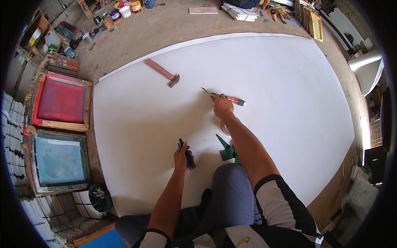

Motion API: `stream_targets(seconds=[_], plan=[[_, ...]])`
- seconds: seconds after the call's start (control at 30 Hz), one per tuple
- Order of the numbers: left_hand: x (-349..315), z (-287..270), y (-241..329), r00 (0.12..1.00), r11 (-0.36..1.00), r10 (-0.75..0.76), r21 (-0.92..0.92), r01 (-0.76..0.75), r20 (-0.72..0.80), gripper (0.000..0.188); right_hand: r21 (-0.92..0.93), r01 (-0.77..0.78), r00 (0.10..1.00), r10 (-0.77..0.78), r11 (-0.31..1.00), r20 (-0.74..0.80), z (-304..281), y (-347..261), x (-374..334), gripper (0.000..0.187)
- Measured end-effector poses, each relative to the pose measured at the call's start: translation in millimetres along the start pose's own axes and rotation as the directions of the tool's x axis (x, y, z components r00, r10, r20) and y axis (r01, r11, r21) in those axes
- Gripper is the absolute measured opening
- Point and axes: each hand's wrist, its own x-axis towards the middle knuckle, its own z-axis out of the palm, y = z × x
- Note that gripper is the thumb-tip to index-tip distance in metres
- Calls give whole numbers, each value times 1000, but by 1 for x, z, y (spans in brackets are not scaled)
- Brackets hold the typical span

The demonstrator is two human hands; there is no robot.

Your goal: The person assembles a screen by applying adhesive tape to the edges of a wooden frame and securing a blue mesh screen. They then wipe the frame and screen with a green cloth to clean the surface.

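My left hand (182,159) is closed around a slim black and blue hand tool (188,158), its kind unclear, above the white sheet (136,124). Farther off, my right hand (223,106) reaches down with its fingers closed on a slim red tool with a thin metal tip (207,92). Beside those fingers lies a red cutter with a checkered end (237,101). A roll of tape (223,127) shows partly from behind my right forearm. Nearer my knee is a green cut piece (227,153), partly covered by that arm. A hammer (162,73) with a worn reddish handle rests on the sheet's far left.
Wood-framed screens, one red (62,99) and one blue (60,159), stand along the left. Paint tubs (125,11) sit on the floor at the far left. A stack of white boards (240,12) and a yellow frame (316,27) lie beyond the sheet.
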Motion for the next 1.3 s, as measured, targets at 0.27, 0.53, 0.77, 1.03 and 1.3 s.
stream_targets(seconds=[0.27, 0.53, 0.77, 1.03, 1.3], plan=[[4, -2, -2, 1000, 1000, 25, 9, -25, -13, 35, -60, 26, 981, -37, 998, -189, -11, 58, 4, 29], [3, -10, 3, 999, 998, 35, -53, -33, 33, 37, 76, -63, 996, 57, 995, 72, -21, 34, 19, 34], [5, -12, -6, 997, 999, -34, 2, 34, 69, 38, 280, 219, 976, -210, 935, -63, -21, -124, 88, 34], [2, -1, -6, 1000, 1000, 0, 22, 0, 20, 36, 109, 157, 984, -165, 982, 69, -15, -199, 83, 51], [-19, -32, -24, 928, 939, 113, -266, -216, -354, 22, 278, 378, 812, -460, 883, 358, -23, -207, -69, 37]])
